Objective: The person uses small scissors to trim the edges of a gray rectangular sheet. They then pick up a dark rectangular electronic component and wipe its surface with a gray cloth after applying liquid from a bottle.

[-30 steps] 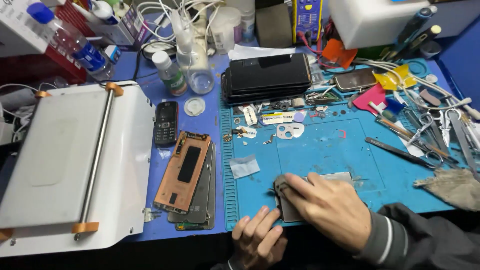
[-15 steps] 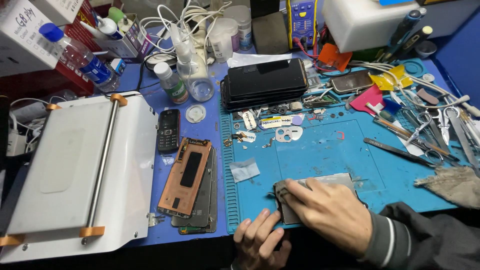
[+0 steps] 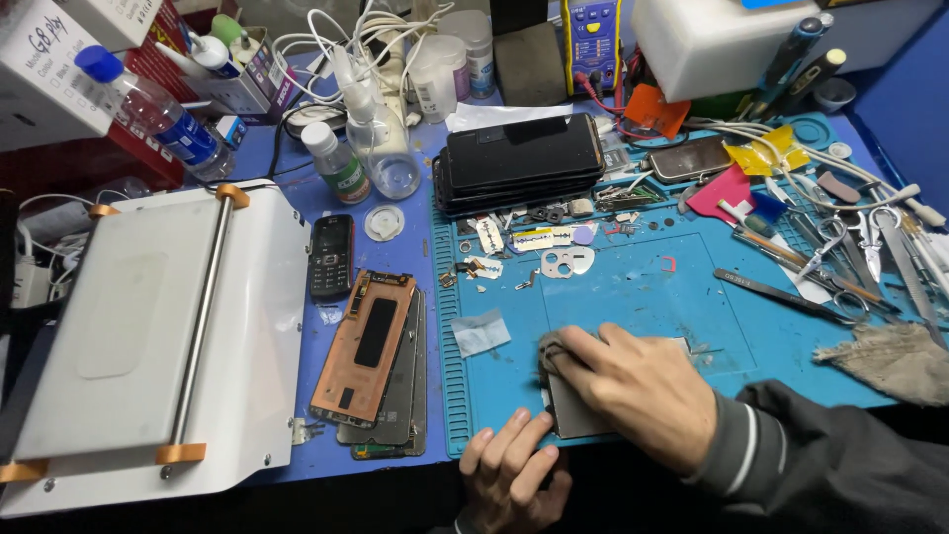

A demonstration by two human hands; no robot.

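Right hand [image 3: 638,391] presses, grip clamped, grey cloth [image 3: 551,348] onto flat panel [image 3: 573,415], apparently lengthwise toward the person; left hand [image 3: 509,470] fingers apart.

Both hands at the mat's [image 3: 633,297] front edge, right hand [image 3: 633,391] on a cloth [image 3: 550,348] over a flat panel [image 3: 571,415], left hand [image 3: 512,473] just beside. Phone stack [image 3: 519,163] at back edge, tweezers [image 3: 781,294] right, separator machine [image 3: 148,336] off to the left.

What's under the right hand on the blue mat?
The right hand presses a grey cloth wad onto a flat grey panel lying on the blue mat. The left hand steadies its near edge. Most of the panel is covered.
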